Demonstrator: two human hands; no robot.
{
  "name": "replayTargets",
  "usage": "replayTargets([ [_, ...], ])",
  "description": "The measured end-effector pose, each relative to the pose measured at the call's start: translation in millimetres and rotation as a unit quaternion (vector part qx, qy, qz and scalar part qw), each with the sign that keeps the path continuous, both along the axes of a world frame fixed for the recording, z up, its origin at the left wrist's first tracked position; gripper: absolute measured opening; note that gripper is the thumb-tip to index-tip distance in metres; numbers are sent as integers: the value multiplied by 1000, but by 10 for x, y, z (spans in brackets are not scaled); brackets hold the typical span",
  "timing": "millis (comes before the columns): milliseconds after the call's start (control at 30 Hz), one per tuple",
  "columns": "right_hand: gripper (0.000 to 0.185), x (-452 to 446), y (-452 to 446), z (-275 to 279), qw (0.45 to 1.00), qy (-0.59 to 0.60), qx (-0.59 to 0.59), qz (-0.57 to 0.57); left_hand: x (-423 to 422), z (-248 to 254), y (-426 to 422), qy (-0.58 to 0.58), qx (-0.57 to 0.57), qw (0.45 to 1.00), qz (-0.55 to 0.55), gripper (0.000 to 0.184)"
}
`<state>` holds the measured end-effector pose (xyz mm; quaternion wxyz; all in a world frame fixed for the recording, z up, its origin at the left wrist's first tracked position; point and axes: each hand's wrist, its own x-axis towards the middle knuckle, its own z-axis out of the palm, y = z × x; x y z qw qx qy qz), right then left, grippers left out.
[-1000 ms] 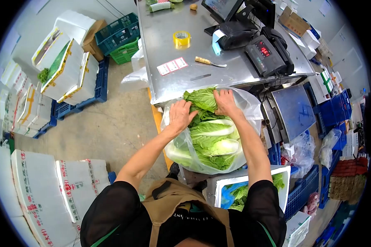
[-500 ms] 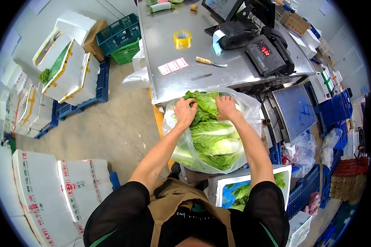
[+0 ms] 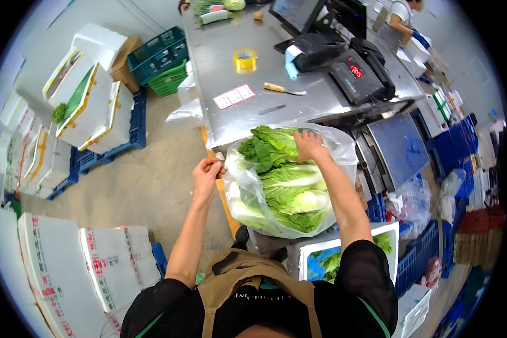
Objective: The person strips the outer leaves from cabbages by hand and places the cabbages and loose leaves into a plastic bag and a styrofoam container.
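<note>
Several heads of napa cabbage (image 3: 293, 186) lie in a clear plastic bag (image 3: 239, 194) in front of the metal table. My right hand (image 3: 310, 147) rests on the far cabbage at its right side, fingers spread against the leaves. Just off the bag's left edge is my left hand (image 3: 208, 169), its thumb and fingers pinched together. A small pale bit shows by its fingertips; whether the fingers hold it, I cannot tell. Below the bag on the right, an open foam box (image 3: 301, 265) holds more green leaves and blue plastic.
On the metal table (image 3: 219, 73) are yellow tape (image 3: 245, 60), a wooden-handled knife (image 3: 283, 88), a label sheet (image 3: 234, 96) and a red-digit display (image 3: 354, 72). Foam boxes (image 3: 118, 259) stand at left, with green crates (image 3: 166, 81) behind. Another person (image 3: 399, 25) is at upper right.
My left hand has left the cabbage leaves and moved left and down, beyond the bag's edge. My right hand stays on the cabbage. The display's digits differ, and another person has come into view.
</note>
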<state>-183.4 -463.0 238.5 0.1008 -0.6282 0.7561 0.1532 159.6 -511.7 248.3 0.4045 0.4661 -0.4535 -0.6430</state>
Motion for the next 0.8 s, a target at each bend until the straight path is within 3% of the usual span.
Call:
replayTargets([
  [100, 65, 122, 182, 146, 997, -41, -66, 0, -171, 184, 270, -29, -72, 996, -50, 14],
  [167, 50, 425, 432, 422, 952, -206, -224, 43, -374, 298, 487, -65, -160, 981, -93, 12],
  [200, 49, 615, 619, 609, 899, -386, -205, -9, -490, 454, 624, -98, -252, 956, -116, 12],
  [233, 49, 799, 837, 732, 812, -552, -183, -58, -622, 563, 763, -128, -343, 920, -136, 11],
  [300, 44, 1089, 1295, 722, 638, -728, -185, -171, -840, 493, 1054, -144, -415, 880, -179, 13],
  [367, 38, 1205, 1747, 679, 535, -772, -212, -271, -948, 492, 1295, -184, -500, 820, -210, 16],
  [533, 24, 1145, 3112, 519, 418, -686, -372, -465, -985, 458, 1699, -65, -302, 845, -437, 37],
  [633, 21, 1004, 4047, 397, 357, -601, -472, -537, -812, 280, 1548, -162, -229, 903, -326, 36],
  [667, 26, 1023, 4216, 370, 531, -420, -386, -627, -736, 251, 1430, -206, -220, 918, -258, 37],
  [700, 31, 1063, 4350, 343, 666, -205, -271, -664, -650, 221, 1279, -250, -210, 927, -186, 38],
  [733, 36, 1073, 4450, 320, 752, 27, -142, -643, -548, 124, 1117, -301, -216, 920, -130, 37],
  [767, 47, 992, 4520, 305, 783, 105, -108, -604, -486, 23, 972, -350, -221, 908, -72, 36],
  [800, 58, 911, 4590, 289, 801, 188, -73, -563, -487, -12, 850, -408, -185, 888, -104, 35],
])
